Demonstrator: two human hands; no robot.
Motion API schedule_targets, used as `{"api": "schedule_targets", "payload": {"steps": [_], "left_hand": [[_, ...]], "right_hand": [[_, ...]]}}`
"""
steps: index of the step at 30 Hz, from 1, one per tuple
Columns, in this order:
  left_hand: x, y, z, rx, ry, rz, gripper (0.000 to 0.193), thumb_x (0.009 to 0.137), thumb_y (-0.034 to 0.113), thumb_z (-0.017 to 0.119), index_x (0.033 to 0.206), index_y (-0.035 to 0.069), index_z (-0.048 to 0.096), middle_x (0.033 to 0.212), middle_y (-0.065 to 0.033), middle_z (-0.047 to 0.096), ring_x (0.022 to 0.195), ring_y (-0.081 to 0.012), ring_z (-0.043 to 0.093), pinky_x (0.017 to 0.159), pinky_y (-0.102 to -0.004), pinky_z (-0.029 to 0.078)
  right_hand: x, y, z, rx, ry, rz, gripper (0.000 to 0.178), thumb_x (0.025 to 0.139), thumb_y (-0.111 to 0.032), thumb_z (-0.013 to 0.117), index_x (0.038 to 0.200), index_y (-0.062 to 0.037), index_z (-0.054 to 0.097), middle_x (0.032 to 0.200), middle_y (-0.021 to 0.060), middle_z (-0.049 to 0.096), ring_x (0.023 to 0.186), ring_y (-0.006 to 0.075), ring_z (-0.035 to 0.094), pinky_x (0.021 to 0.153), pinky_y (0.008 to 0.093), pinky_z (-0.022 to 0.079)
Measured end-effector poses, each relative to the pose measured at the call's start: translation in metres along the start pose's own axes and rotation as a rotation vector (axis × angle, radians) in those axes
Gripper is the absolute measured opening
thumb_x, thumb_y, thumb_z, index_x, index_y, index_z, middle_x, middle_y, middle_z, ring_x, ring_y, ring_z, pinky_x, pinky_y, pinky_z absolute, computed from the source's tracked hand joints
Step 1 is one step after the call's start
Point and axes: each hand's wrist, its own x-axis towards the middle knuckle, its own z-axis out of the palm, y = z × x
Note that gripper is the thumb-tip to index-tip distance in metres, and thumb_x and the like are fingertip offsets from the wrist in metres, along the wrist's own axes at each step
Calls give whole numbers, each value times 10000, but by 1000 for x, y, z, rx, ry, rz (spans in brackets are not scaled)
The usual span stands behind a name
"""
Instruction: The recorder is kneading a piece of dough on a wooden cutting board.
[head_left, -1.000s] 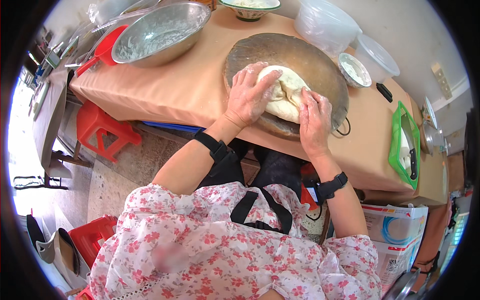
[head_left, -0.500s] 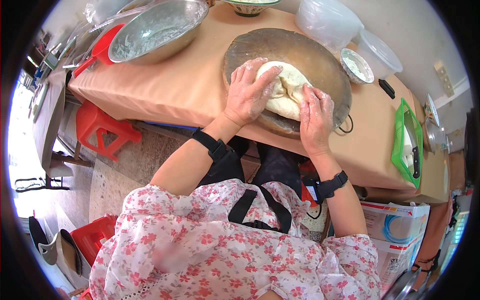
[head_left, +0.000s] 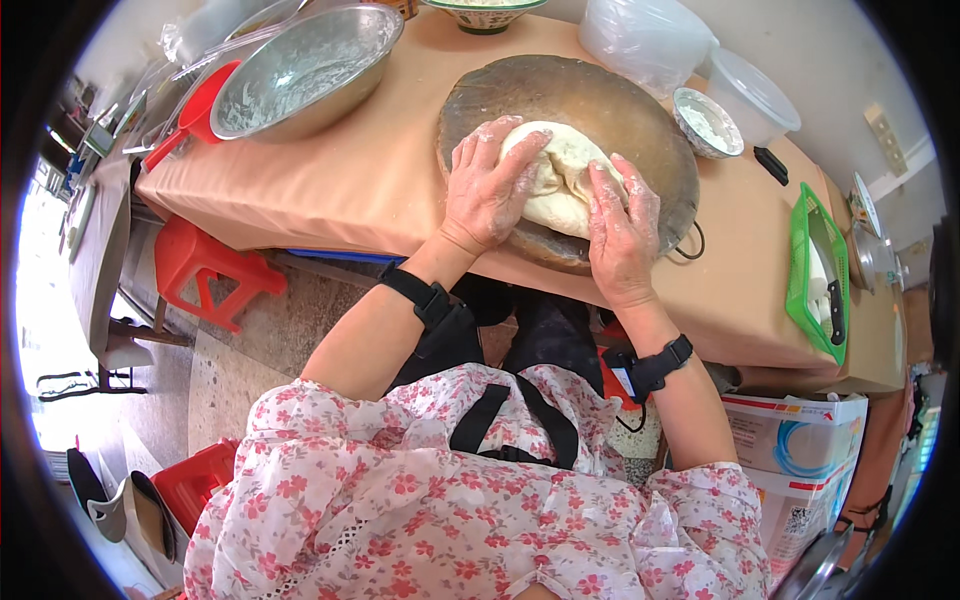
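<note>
A pale lump of dough (head_left: 562, 205) with a deep fold in its middle rests on a round, worn wooden board (head_left: 590, 90). My left hand (head_left: 490, 185), dusted with flour, clasps the dough's left side, its fingers curled over the top. On the right side my right hand (head_left: 622, 225) presses in, fingertips near the fold. Both hands are closed around the dough, and their palms hide its edges. A black strap circles each wrist.
Left of the board stands a floury metal basin (head_left: 310, 75) beside a red ladle (head_left: 205, 105). To the right are a small bowl of flour (head_left: 708, 122), clear plastic tubs (head_left: 752, 95), a black object (head_left: 770, 165) and a green basket (head_left: 800, 270) holding a knife (head_left: 837, 312). A red stool (head_left: 205, 265) stands below.
My right hand has shifted a little left and inward over the dough, its fingers now nearer the fold. My left hand keeps its hold. The whole view has moved slightly.
</note>
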Motion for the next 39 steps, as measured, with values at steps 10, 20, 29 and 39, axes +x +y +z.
{"api": "schedule_targets", "payload": {"steps": [10, 20, 29, 39], "left_hand": [[0, 3, -2, -18, -12, 0, 377, 869, 96, 580, 1242, 148, 603, 1279, -157, 533, 1159, -371, 509, 996, -439, 378], [0, 3, -1, -19, -17, -3, 378, 871, 100, 581, 1245, 149, 601, 1278, -155, 532, 1161, -365, 508, 995, -437, 378], [-1, 0, 2, -4, 13, 8, 426, 836, 123, 648, 1252, 198, 598, 1247, -131, 544, 1139, -351, 516, 969, -436, 391], [-1, 2, 0, -20, -20, 1, 375, 874, 107, 563, 1246, 133, 599, 1274, -164, 531, 1157, -367, 508, 994, -437, 377]], "right_hand": [[-1, 2, 2, -56, -11, -67, 383, 853, -61, 610, 1233, -18, 615, 1287, 68, 549, 1043, 292, 545, 929, 396, 451], [-1, 3, 1, -65, -2, -64, 370, 853, -61, 616, 1220, -9, 616, 1226, 74, 554, 1039, 289, 548, 910, 396, 454], [-2, 2, 2, -80, 16, -54, 362, 860, -68, 616, 1220, -28, 622, 1186, 84, 552, 1026, 285, 556, 901, 394, 453], [-4, 4, 3, -69, 10, -40, 373, 861, -82, 619, 1231, -34, 621, 1140, 100, 554, 1018, 285, 555, 900, 394, 447]]}}
